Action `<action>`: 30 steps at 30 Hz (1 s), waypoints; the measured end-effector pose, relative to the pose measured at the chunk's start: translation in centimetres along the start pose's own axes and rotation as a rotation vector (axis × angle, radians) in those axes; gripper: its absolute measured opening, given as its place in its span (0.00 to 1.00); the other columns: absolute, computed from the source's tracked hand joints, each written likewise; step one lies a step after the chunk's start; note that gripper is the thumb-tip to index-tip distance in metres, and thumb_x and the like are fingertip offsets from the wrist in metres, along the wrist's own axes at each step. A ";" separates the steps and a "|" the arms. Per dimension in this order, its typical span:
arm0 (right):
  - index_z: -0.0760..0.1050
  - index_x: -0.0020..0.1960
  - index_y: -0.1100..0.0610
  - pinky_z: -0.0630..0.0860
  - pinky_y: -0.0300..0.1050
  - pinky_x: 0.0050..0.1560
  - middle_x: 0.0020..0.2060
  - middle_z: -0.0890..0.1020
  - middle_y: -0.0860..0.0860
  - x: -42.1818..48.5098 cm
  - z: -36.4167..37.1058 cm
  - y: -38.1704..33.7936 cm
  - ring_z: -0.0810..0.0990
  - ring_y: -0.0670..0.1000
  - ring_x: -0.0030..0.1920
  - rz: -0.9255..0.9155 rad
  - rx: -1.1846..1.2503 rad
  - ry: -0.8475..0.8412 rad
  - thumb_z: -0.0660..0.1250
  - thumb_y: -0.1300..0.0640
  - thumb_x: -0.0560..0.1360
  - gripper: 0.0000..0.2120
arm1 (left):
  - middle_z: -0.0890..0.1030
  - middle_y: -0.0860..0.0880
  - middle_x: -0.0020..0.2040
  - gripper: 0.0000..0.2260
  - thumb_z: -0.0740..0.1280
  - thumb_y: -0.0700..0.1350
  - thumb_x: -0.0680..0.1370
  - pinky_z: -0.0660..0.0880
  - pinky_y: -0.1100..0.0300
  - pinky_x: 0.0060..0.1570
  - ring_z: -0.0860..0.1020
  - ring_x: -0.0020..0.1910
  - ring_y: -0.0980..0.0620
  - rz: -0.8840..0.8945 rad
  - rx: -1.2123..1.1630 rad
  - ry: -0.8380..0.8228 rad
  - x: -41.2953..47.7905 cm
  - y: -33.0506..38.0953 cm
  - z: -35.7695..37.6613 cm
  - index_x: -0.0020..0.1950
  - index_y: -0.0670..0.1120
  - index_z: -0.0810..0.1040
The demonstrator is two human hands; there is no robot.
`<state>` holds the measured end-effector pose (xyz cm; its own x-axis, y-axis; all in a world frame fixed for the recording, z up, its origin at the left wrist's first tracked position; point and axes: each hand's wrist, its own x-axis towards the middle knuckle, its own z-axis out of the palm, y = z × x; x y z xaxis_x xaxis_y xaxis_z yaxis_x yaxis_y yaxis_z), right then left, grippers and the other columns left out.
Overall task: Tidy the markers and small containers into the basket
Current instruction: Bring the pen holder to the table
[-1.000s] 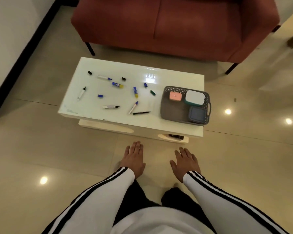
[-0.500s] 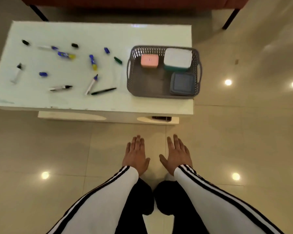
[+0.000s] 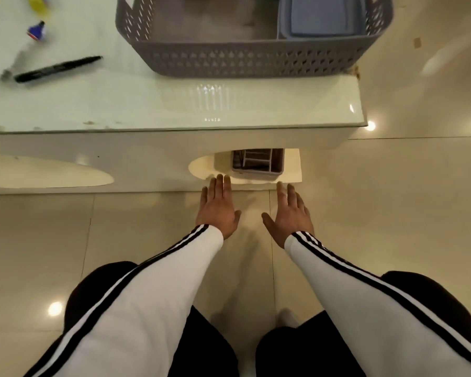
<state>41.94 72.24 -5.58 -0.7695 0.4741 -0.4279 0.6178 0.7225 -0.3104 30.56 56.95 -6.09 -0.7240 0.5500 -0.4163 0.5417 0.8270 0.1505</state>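
No brand or label can be read; pale print is seen on the barrel of the black marker [image 3: 57, 68], but it is too blurred to make out.

A grey perforated basket [image 3: 250, 61] is set at the front right corner of the white table [image 3: 174, 104], its near wall a little back from the front edge. A blue-grey lidded container [image 3: 326, 17] is held in the basket's front right corner, against the walls. A small grey divided organiser [image 3: 257, 164] is seen on the lower shelf under the table top, with contents that cannot be made out.

The black marker is laid flat near the table's front left part, well apart from the basket. Its long axis runs diagonally, with the thinner end turned back and towards the basket. Behind it, a short blue marker piece [image 3: 36, 31] and a yellow object [image 3: 38, 2] are seen, blurred.

The left hand [image 3: 218, 210] and the right hand [image 3: 288, 213] are held palm down with fingers straight, gripping nothing, below the table's front edge, fingertips near the lower shelf.
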 end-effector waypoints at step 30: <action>0.49 0.79 0.50 0.71 0.53 0.66 0.79 0.54 0.53 -17.5 -18.0 -11.8 0.70 0.61 0.70 0.068 0.123 -0.316 0.63 0.55 0.79 0.34 | 0.43 0.43 0.80 0.43 0.61 0.58 0.76 0.48 0.46 0.77 0.43 0.79 0.45 -0.057 -0.119 -0.287 -20.8 0.9 -19.5 0.79 0.45 0.37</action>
<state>45.24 64.47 20.87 -0.6497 0.3257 -0.6869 0.6954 0.6198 -0.3638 37.73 48.56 20.21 -0.5923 0.4613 -0.6605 0.4380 0.8725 0.2166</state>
